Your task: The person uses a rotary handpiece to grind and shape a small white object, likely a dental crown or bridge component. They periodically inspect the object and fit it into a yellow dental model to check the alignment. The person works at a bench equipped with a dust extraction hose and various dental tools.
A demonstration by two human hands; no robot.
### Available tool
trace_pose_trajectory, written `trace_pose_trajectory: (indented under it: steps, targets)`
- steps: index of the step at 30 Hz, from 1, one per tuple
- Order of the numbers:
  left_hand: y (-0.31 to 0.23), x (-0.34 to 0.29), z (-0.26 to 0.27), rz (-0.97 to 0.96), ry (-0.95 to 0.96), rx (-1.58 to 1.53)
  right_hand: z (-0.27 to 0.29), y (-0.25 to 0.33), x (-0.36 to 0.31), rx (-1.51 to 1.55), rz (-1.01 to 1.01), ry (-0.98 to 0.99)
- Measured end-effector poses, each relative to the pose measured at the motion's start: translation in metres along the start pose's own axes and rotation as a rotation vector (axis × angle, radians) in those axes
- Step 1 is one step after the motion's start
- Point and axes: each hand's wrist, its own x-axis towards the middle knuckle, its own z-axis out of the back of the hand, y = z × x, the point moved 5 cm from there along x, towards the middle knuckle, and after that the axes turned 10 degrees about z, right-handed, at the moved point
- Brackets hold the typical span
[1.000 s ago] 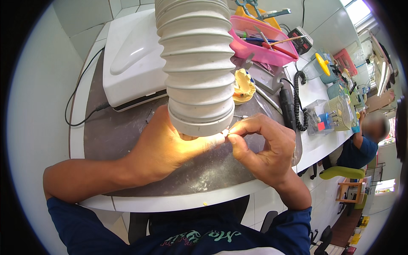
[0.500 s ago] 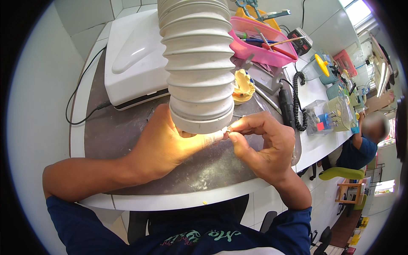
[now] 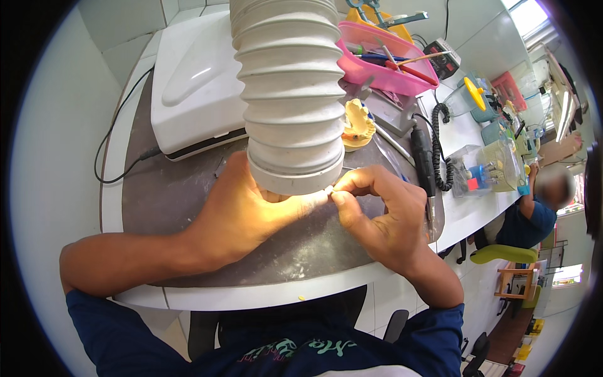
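Observation:
Under the mouth of a ribbed white hose [image 3: 292, 125], my left hand [image 3: 245, 210] is closed, with its thumb stretched to the right. The hose hides most of its fingers, so whatever they grip cannot be made out. My right hand [image 3: 386, 213] pinches thumb and forefinger together at the tip of the left thumb. Between the two hands shows a tiny pale piece [image 3: 331, 192], too small to name. Bright light falls on the left thumb. Just beyond the hands, a cream dental cast [image 3: 358, 124] rests on the grey bench mat [image 3: 295, 251].
A white rounded machine [image 3: 198, 88] stands at the back left. Back right is a pink basket [image 3: 377, 72] of tools. A black handpiece [image 3: 424, 160] with a coiled cord lies right of my right hand. Farther right are clear containers [image 3: 474, 169] and a seated person [image 3: 531, 213].
My right hand has shifted slightly left, its fingertips closer against the left thumb tip. The left hand keeps nearly the same pose. The whole view has shifted a little.

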Motion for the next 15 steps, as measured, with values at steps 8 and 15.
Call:
trace_pose_trajectory:
  steps: [8, 15]
  targets:
    - [0.000, -0.002, -0.001, -0.013, -0.018, -0.180, -0.006, -0.004, 0.001, 0.197, -0.116, 0.007]
    - [0.008, -0.003, -0.007, -0.030, 0.042, -0.190, -0.007, -0.015, -0.008, 0.344, -0.241, -0.014]
